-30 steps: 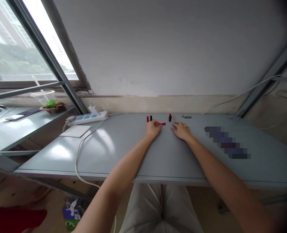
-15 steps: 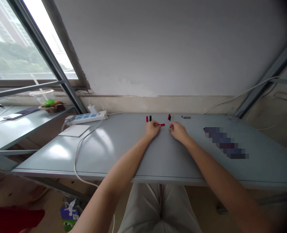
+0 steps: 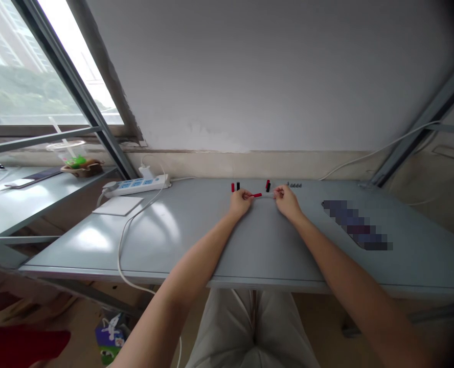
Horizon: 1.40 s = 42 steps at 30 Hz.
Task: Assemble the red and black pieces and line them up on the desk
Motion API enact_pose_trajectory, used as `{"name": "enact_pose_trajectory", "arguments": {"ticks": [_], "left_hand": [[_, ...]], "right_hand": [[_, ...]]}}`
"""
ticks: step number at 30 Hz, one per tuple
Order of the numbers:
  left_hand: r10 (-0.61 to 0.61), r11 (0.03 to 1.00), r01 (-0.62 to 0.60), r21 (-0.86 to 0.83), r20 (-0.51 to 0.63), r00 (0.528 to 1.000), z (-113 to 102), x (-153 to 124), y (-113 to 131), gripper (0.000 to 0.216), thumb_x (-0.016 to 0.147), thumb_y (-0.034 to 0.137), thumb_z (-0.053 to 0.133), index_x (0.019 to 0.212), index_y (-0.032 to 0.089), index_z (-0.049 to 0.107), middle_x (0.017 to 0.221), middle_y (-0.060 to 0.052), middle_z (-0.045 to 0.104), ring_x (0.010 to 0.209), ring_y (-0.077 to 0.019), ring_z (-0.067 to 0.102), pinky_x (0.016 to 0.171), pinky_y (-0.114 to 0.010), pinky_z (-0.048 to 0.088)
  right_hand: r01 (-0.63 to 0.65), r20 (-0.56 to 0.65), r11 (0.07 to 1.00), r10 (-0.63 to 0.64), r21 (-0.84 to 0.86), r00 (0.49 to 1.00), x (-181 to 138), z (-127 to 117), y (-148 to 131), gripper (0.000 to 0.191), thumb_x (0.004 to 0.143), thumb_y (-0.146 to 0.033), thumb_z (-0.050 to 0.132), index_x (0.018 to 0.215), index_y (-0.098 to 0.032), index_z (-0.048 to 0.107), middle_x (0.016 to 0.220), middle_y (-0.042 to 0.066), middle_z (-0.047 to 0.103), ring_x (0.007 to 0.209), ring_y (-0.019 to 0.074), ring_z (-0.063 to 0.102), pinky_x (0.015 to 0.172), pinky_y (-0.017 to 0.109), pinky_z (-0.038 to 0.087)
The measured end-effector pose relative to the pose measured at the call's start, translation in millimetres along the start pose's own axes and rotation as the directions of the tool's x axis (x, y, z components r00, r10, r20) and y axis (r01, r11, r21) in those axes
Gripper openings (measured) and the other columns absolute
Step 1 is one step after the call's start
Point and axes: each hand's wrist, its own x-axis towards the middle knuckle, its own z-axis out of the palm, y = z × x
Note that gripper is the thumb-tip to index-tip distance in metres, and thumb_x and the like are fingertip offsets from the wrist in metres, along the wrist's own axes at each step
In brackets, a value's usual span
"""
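Note:
In the middle of the desk my left hand is closed around a slim red tube, which sticks out past the fingertips to the right. A thin pale rod lies in line with the tube and reaches my right hand, whose fingers are pinched at its end. What exactly the rod is cannot be made out. Behind my left hand stand a small red cylinder and a small black cylinder. Just behind the gap between my hands is a red-and-black pair of short pieces.
Several small grey parts sit in a row behind my right hand. A pixelated dark object lies to the right. At left are a power strip, a white flat square and a white cable crossing the desk.
My right hand has moved right and slightly back, away from the left. The thin pale rod now shows between the hands. My left hand stays in place with the red tube.

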Motion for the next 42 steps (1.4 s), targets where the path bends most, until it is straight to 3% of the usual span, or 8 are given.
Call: {"name": "enact_pose_trajectory", "arguments": {"ticks": [7, 13, 18, 24, 28, 33, 42], "left_hand": [[-0.033, 0.988, 0.035, -0.150, 0.017, 0.999, -1.3, 0.4, 3.7, 0.006, 0.068, 0.015, 0.059, 0.073, 0.012, 0.060, 0.062, -0.002, 0.058, 0.058, -0.0083, 0.051, 0.060, -0.022, 0.043], [0.059, 0.975, -0.027, -0.223, 0.137, 0.989, -1.8, -5.9, 9.9, 0.011, 0.067, 0.020, 0.062, 0.075, 0.011, 0.061, 0.065, -0.003, 0.060, 0.058, -0.0083, 0.052, 0.061, -0.023, 0.043], [0.085, 0.975, -0.044, -0.216, 0.184, 0.979, 0.3, -8.1, 7.2, 0.013, 0.067, 0.021, 0.062, 0.076, 0.012, 0.061, 0.062, -0.001, 0.059, 0.056, -0.0076, 0.050, 0.059, -0.022, 0.042], [0.084, 0.981, -0.052, -0.187, 0.168, 0.982, 2.1, -5.6, 4.2, 0.011, 0.068, 0.019, 0.060, 0.076, 0.012, 0.062, 0.061, -0.001, 0.058, 0.055, -0.0073, 0.049, 0.057, -0.021, 0.041], [0.054, 0.989, -0.044, -0.138, 0.069, 0.996, 1.1, -2.9, 5.5, 0.014, 0.070, 0.019, 0.058, 0.081, 0.012, 0.062, 0.067, -0.003, 0.060, 0.057, -0.0077, 0.049, 0.058, -0.022, 0.041], [0.054, 0.990, -0.051, -0.134, 0.020, 0.998, -1.7, -1.6, 8.6, 0.013, 0.072, 0.021, 0.057, 0.081, 0.013, 0.062, 0.069, -0.003, 0.060, 0.060, -0.0083, 0.050, 0.061, -0.022, 0.042], [0.086, 0.983, -0.069, -0.167, 0.098, 0.991, -2.3, -7.4, 14.2, 0.016, 0.070, 0.023, 0.060, 0.082, 0.013, 0.063, 0.072, -0.003, 0.061, 0.058, -0.0072, 0.048, 0.060, -0.021, 0.041]], "right_hand": [[-0.041, 0.042, 0.995, 0.038, 0.094, 0.998, 9.2, 0.5, 11.9, 0.019, 0.080, -0.027, 0.037, 0.088, -0.019, 0.051, 0.079, 0.006, 0.062, 0.073, 0.0161, 0.058, 0.068, 0.029, 0.043], [-0.001, 0.130, 0.979, -0.026, 0.205, 0.991, 4.2, 0.9, 3.6, 0.018, 0.079, -0.032, 0.043, 0.083, -0.018, 0.053, 0.075, 0.006, 0.063, 0.070, 0.0165, 0.059, 0.063, 0.029, 0.045], [-0.009, 0.124, 0.968, -0.023, 0.251, 0.992, 0.5, 2.1, -1.4, 0.017, 0.077, -0.032, 0.045, 0.080, -0.017, 0.053, 0.073, 0.006, 0.063, 0.070, 0.0172, 0.060, 0.064, 0.030, 0.046], [-0.014, 0.148, 0.968, -0.025, 0.252, 0.989, -0.1, 1.8, -2.0, 0.013, 0.078, -0.028, 0.045, 0.078, -0.017, 0.052, 0.071, 0.006, 0.062, 0.068, 0.0157, 0.059, 0.064, 0.029, 0.046], [-0.002, 0.221, 0.969, -0.054, 0.248, 0.974, -3.6, 0.7, -4.6, 0.012, 0.078, -0.025, 0.046, 0.082, -0.017, 0.053, 0.075, 0.006, 0.063, 0.068, 0.0144, 0.058, 0.064, 0.028, 0.045], [0.137, 0.253, 0.979, -0.172, 0.150, 0.952, -7.4, 0.1, -2.9, 0.016, 0.074, -0.024, 0.053, 0.087, -0.017, 0.057, 0.078, 0.004, 0.064, 0.070, 0.0137, 0.058, 0.069, 0.028, 0.044], [0.322, 0.241, 0.943, -0.294, -0.084, 0.925, -6.4, 4.0, -0.2, 0.015, 0.071, -0.021, 0.054, 0.081, -0.016, 0.063, 0.076, 0.003, 0.062, 0.068, 0.0141, 0.054, 0.065, 0.026, 0.041]]}}
